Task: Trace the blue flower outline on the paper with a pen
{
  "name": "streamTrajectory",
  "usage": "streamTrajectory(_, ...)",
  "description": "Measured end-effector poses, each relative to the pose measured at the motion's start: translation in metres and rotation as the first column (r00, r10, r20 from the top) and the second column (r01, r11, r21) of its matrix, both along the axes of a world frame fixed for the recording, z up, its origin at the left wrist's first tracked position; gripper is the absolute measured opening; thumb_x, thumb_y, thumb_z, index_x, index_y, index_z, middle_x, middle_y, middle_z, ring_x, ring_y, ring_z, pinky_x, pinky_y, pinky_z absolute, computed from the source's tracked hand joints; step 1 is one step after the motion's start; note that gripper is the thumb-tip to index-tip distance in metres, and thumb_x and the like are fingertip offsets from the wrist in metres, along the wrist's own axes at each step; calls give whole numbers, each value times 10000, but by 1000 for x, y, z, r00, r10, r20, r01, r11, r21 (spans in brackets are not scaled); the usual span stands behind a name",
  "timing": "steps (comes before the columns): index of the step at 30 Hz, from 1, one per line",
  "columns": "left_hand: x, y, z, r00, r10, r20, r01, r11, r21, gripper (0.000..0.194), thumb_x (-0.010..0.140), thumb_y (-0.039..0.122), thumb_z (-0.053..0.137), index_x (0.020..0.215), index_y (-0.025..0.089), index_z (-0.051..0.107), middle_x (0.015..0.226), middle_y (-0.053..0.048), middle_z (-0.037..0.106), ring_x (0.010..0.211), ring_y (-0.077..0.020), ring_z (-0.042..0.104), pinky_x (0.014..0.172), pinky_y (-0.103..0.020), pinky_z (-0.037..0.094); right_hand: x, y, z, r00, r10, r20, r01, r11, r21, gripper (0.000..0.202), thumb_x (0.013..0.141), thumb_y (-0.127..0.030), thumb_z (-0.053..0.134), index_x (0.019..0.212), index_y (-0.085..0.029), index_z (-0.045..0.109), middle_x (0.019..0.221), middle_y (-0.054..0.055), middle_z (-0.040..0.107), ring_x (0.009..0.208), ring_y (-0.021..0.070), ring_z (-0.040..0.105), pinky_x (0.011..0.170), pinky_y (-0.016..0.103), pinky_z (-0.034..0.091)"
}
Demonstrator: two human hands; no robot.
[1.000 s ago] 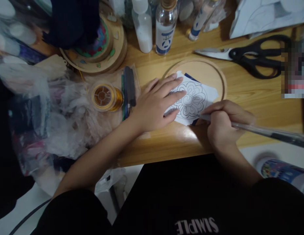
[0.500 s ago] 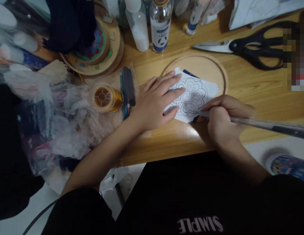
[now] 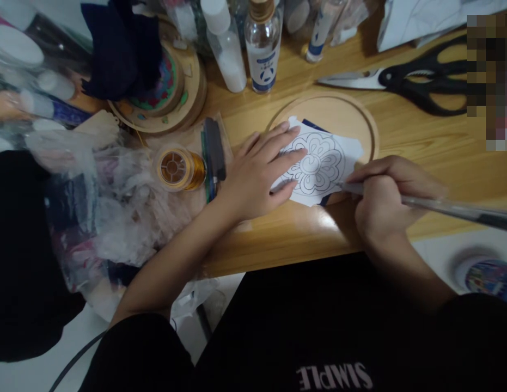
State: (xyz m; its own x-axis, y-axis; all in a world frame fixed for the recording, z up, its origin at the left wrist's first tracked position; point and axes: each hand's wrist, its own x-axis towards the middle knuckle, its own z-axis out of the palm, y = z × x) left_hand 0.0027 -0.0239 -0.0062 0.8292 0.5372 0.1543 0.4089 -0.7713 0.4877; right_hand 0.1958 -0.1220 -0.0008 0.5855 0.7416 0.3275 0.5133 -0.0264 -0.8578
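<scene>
A white paper (image 3: 351,149) printed with a flower pattern in a circle lies over a dark blue piece (image 3: 316,126) on a round wooden tray (image 3: 338,106). My left hand (image 3: 261,171) rests flat across the paper's left side, fingers spread. In my right hand (image 3: 384,198) a pen (image 3: 453,208) is pinched, its tip at the lower right edge of the drawn circle. The dark piece shows only at the paper's upper and lower edges.
Black-handled scissors (image 3: 400,77) lie behind the tray. Bottles (image 3: 263,60) stand at the back. Left of my left hand are a spool of golden thread (image 3: 182,169), several pens (image 3: 212,149) and crumpled plastic bags (image 3: 126,218). Stacked wooden rounds (image 3: 191,103) sit at the back left.
My right hand and the pen have shifted slightly right along the circle's edge. My left hand stays on the paper. The whole view has shifted a little.
</scene>
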Motion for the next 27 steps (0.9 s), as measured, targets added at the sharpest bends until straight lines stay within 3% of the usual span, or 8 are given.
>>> streamTrajectory(4,0,-1,0,1000,-5,18,5,1000,10,452,937,259,601,1386,233,563,1581,-127,498,1524,-312,401,1238,-526,325,0,-1,4,994,106,-10,-106,993,-47,226,663,-148,491,578,-236,681,484,-59,593,441,116,519,445,258,373)
streamTrajectory(11,1,-3,2,1000,20,11,-20,999,51,428,934,242,572,1362,231,576,1568,-125,516,1507,-298,432,1210,-528,368,0,-2,7,985,171,-39,-172,984,-52,224,690,-104,529,589,-229,685,492,-54,595,446,108,522,450,258,383)
streamTrajectory(21,1,-3,2,1000,21,11,-21,1000,2,439,939,244,559,1378,252,558,1585,-117,496,1524,-300,403,1227,-538,337,-1,-1,8,985,168,-41,-171,981,-95,228,699,-114,521,594,-240,678,500,-59,598,449,120,532,452,269,382)
streamTrajectory(27,1,-3,1,1000,18,21,-18,999,30,442,932,237,570,1374,236,572,1568,-123,517,1502,-300,437,1202,-543,370,1,-2,3,997,71,28,-71,997,-1,257,680,-97,500,619,-256,693,507,-54,597,455,128,533,460,268,381)
